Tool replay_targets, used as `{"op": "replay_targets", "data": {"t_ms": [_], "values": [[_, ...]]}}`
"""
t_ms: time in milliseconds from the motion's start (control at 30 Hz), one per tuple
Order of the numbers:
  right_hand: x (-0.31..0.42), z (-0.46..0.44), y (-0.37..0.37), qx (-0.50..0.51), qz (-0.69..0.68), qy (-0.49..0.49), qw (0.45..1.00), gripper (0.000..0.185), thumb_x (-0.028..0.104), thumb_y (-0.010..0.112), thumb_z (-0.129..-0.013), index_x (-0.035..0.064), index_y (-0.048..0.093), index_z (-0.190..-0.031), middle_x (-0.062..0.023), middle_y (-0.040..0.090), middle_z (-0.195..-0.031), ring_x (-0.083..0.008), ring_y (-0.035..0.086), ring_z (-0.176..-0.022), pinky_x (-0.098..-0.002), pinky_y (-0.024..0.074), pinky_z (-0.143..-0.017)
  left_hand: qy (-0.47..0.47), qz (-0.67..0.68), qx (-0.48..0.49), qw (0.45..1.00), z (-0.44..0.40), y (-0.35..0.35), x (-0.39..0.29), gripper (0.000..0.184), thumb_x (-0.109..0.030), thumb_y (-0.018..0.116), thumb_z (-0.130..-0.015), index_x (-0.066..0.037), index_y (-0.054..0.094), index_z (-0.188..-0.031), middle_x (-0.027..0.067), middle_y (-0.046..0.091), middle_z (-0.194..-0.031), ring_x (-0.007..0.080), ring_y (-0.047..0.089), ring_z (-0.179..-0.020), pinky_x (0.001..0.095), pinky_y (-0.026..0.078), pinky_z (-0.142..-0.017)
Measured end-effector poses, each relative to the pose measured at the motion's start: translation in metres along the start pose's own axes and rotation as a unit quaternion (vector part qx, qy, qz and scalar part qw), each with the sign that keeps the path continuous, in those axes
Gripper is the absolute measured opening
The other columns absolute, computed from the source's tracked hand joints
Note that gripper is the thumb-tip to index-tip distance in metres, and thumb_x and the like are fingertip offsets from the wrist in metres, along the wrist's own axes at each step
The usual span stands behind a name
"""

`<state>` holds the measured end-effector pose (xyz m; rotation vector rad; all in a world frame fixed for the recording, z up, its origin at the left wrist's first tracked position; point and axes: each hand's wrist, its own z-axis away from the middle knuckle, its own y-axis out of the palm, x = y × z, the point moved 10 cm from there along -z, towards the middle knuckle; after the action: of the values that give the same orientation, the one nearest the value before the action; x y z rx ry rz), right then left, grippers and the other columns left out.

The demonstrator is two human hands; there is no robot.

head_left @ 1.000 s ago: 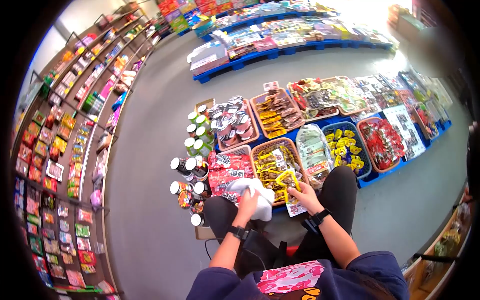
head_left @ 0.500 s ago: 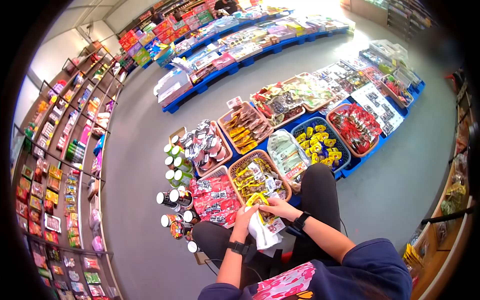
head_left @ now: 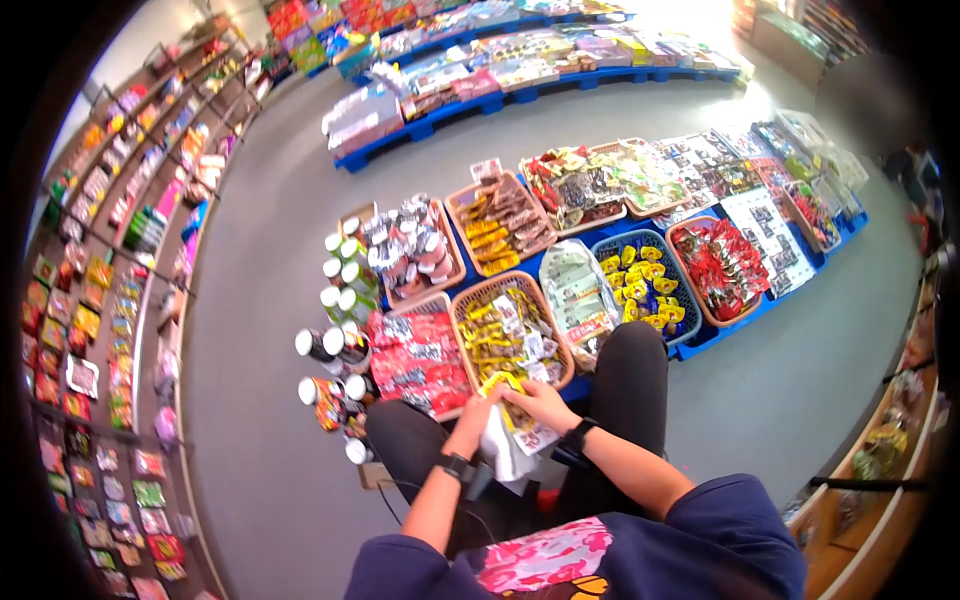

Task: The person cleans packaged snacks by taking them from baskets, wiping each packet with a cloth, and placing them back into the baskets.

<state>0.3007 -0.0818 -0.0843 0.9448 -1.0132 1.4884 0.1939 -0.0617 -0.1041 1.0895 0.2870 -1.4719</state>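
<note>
Packet (head_left: 536, 438) in right grip (head_left: 541, 403), cloth (head_left: 505, 450) alongside

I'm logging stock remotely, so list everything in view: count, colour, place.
Held packet: 1, yellow and white, bottom centre
Cloth: 1, white, bottom centre
Blue basket: 1, blue, right of centre
Baskets: several, orange-pink, centre
Packets: many, yellow, red, brown, in baskets
Clear bag: 1, whitish, beside blue basket
Jars: over ten, white-lidded, left of baskets
Pallets: several, blue, beneath goods
Shelving: tiers, brown, left edge
Right shelf: 1, wood-brown, right edge
Wristbands: 2, black, on wrists
Legs: 2, black-clad, bottom
Left hand: 1, bare, on cloth
Right hand: 1, bare, on packet
</note>
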Motion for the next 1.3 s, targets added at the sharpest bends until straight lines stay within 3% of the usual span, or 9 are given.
{"op": "replay_targets", "data": {"t_ms": [133, 300, 467, 533, 633, 867, 900, 1133, 1300], "values": [[-0.019, -0.006, 0.026, 0.064, -0.186, 0.073, 0.978, 0.034, 0.031, 0.055, -0.088, 0.0005, 0.057, -0.103, -0.0013, 0.06, -0.093, -0.0062, 0.055, -0.079, -0.0215, 0.0439, -0.07, -0.017, 0.018, 0.014, 1.0, -0.002, -0.009, 0.012, 0.031, -0.024, 0.054, -0.086, -0.004, 0.055, -0.11, 0.0045, 0.062, -0.094, 0.0132, 0.061, -0.077, 0.0257, 0.049, -0.069], [-0.024, -0.002, 0.029, 0.076, -0.273, 0.182, 0.941, 0.027, 0.025, 0.053, -0.087, 0.0023, 0.056, -0.101, -0.0013, 0.061, -0.089, -0.0088, 0.059, -0.076, -0.0218, 0.0464, -0.066, -0.03, 0.075, 0.02, 0.997, -0.008, -0.009, 0.014, 0.029, -0.025, 0.051, -0.087, -0.004, 0.055, -0.106, 0.0051, 0.061, -0.093, 0.0136, 0.059, -0.081, 0.0266, 0.047, -0.073], [-0.003, 0.004, 0.026, 0.062, -0.264, 0.163, 0.949, 0.027, 0.023, 0.052, -0.088, 0.0016, 0.056, -0.103, -0.0023, 0.061, -0.091, -0.0087, 0.058, -0.076, -0.0221, 0.046, -0.067, -0.041, 0.059, 0.061, 0.996, -0.009, -0.004, 0.014, 0.024, -0.022, 0.05, -0.086, -0.004, 0.055, -0.101, 0.0046, 0.06, -0.092, 0.0116, 0.057, -0.081, 0.0259, 0.046, -0.071], [0.001, 0.001, 0.024, 0.048, -0.243, 0.136, 0.959, 0.026, 0.023, 0.053, -0.088, 0.0026, 0.055, -0.103, -0.0008, 0.06, -0.09, -0.0072, 0.057, -0.076, -0.021, 0.0452, -0.065, 0.051, 0.008, 0.048, 0.998, -0.003, -0.001, -0.011, 0.02, -0.021, 0.052, -0.085, -0.004, 0.057, -0.094, 0.0018, 0.058, -0.087, 0.0091, 0.055, -0.08, 0.0233, 0.044, -0.072], [-0.008, -0.001, 0.026, 0.057, -0.22, 0.166, 0.96, 0.026, 0.022, 0.053, -0.087, 0.0026, 0.055, -0.103, 0.0005, 0.059, -0.088, -0.0067, 0.057, -0.077, -0.0201, 0.0445, -0.066, 0.054, -0.036, 0.062, 0.996, -0.011, -0.007, -0.008, 0.018, -0.019, 0.053, -0.084, -0.003, 0.058, -0.09, 0.0004, 0.057, -0.084, 0.0068, 0.053, -0.078, 0.0221, 0.042, -0.07], [-0.011, -0.007, 0.016, 0.03, -0.137, 0.107, 0.984, 0.025, 0.022, 0.052, -0.088, 0.0012, 0.057, -0.1, 0.0009, 0.058, -0.09, -0.0066, 0.052, -0.081, -0.0207, 0.0403, -0.071, 0.033, -0.031, 0.059, 0.997, -0.002, 0.002, -0.019, 0.028, -0.022, 0.053, -0.085, 0.001, 0.059, -0.1, 0.0027, 0.061, -0.091, 0.0078, 0.055, -0.083, 0.0206, 0.042, -0.074], [-0.01, -0.004, 0.019, 0.042, -0.152, 0.134, 0.978, 0.025, 0.023, 0.05, -0.089, 0.0017, 0.057, -0.101, 0.0006, 0.058, -0.091, -0.0068, 0.052, -0.082, -0.0209, 0.0411, -0.073, 0.055, -0.08, -0.006, 0.995, 0.01, -0.003, -0.034, 0.027, -0.022, 0.052, -0.085, 0.001, 0.061, -0.097, 0.0024, 0.062, -0.089, 0.0069, 0.055, -0.08, 0.02, 0.042, -0.072], [-0.02, 0.001, 0.011, 0.001, -0.215, 0.144, 0.966, 0.028, 0.027, 0.049, -0.089, 0.0022, 0.058, -0.1, 0.0007, 0.06, -0.089, -0.0076, 0.055, -0.077, -0.0217, 0.0431, -0.07, 0.125, -0.094, 0.071, 0.985, -0.013, 0.005, -0.015, 0.027, -0.021, 0.051, -0.087, 0.003, 0.061, -0.093, -0.0003, 0.06, -0.084, 0.0052, 0.051, -0.079, 0.0211, 0.041, -0.071], [-0.015, 0.004, 0.009, -0.013, -0.212, 0.136, 0.968, 0.022, 0.025, 0.052, -0.087, 0.0045, 0.06, -0.091, 0.002, 0.059, -0.081, -0.0061, 0.053, -0.07, -0.0199, 0.0418, -0.061, 0.074, -0.112, 0.041, 0.99, -0.026, -0.007, 0.014, 0.034, -0.028, 0.054, -0.088, 0.002, 0.061, -0.102, -0.0005, 0.061, -0.089, 0.0042, 0.052, -0.079, 0.019, 0.041, -0.07]]}}
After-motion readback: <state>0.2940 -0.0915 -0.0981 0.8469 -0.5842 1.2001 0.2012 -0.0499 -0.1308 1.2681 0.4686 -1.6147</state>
